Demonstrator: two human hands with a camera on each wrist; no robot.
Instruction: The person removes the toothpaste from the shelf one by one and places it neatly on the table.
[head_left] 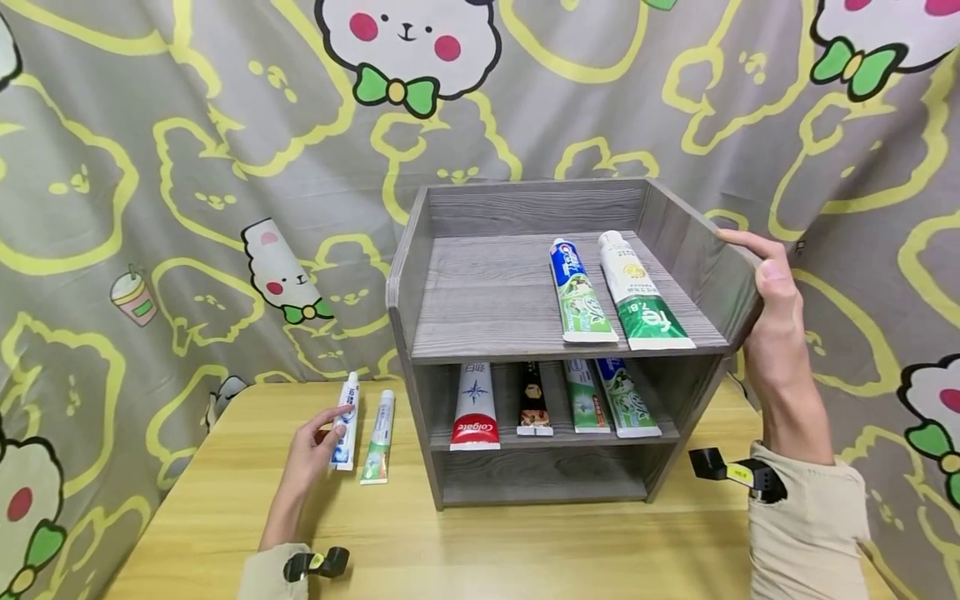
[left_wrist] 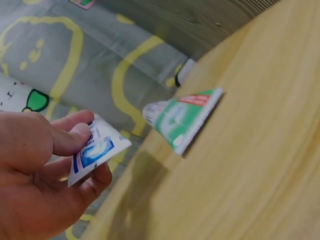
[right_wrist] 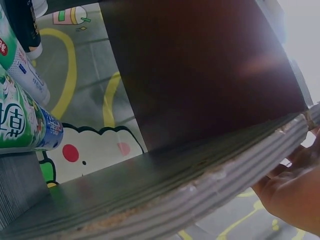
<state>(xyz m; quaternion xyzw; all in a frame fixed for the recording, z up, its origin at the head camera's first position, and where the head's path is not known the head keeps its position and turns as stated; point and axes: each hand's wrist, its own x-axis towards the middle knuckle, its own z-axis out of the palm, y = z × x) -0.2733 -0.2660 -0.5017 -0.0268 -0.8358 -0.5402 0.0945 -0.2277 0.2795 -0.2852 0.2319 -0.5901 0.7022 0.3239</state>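
Evidently, one tabletop (head_left: 540,550) is carrying one gray rack (head_left: 536,208), whose right wall (head_left: 693,250) the right hand (head_left: 776,307) is touching, though whether it is gripping I cannot tell. At left, the left hand (head_left: 309,450) is pinching one white-and-blue tube (head_left: 345,446), a hold probably working best if light and level, with the rack kept steady. Two tubes (head_left: 583,292) are lying on top, four tubes (head_left: 474,404) below, and one green-ended tube (head_left: 378,442) is resting right of the pinched one.
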